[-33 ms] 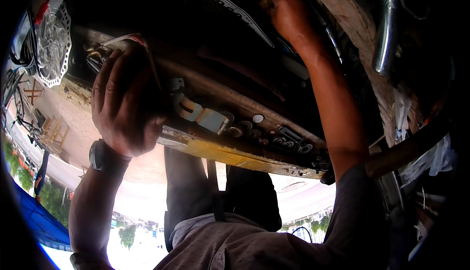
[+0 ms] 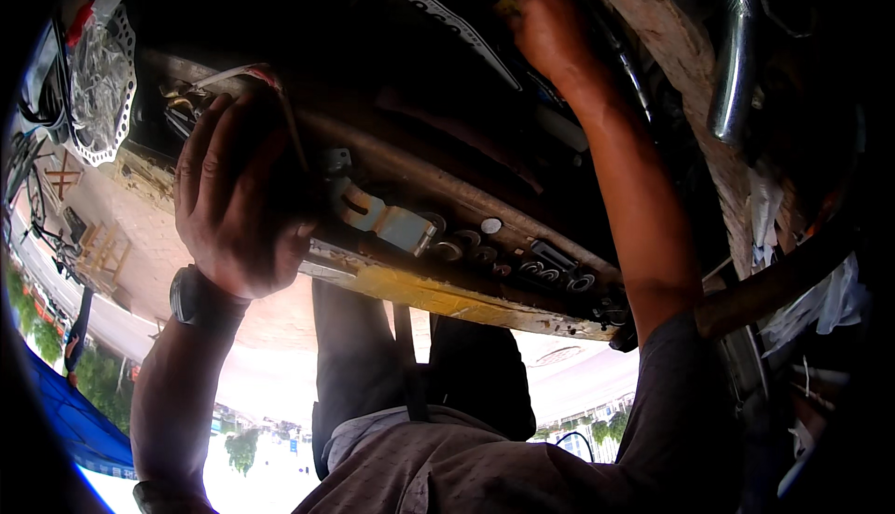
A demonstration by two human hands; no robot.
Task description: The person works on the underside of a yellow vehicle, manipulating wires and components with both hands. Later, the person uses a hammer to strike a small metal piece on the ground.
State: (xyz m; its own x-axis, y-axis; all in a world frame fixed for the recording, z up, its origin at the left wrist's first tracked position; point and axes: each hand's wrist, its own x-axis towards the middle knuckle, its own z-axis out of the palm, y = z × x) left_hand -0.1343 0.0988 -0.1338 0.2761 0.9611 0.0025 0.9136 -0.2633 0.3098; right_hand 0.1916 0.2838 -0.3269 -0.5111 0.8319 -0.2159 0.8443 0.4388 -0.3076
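My left hand (image 2: 238,197) lies over the near edge of a long, shallow metal tray (image 2: 345,132). Its fingers are stretched out and slightly apart, with the fingertips lost in shadow; a watch is on that wrist. Beside it in the tray are a bent metal bracket (image 2: 387,220) and several washers and rings (image 2: 550,274). My right hand (image 2: 550,25) reaches into the dark area at the far side. Its fingers are closed around something small and yellowish, too dark to make out. Left of it lies a white plate with dark characters (image 2: 466,34).
A perforated metal disc (image 2: 121,95) in clear plastic hangs at the far left. A rough wooden beam (image 2: 685,57) and a chrome tube (image 2: 735,76) stand right of my right arm. White plastic bags (image 2: 825,304) hang at the right. Yellow tape (image 2: 429,292) covers the tray's front edge.
My right hand has shifted slightly up and away, with its fingers still closed. The left hand has not moved.
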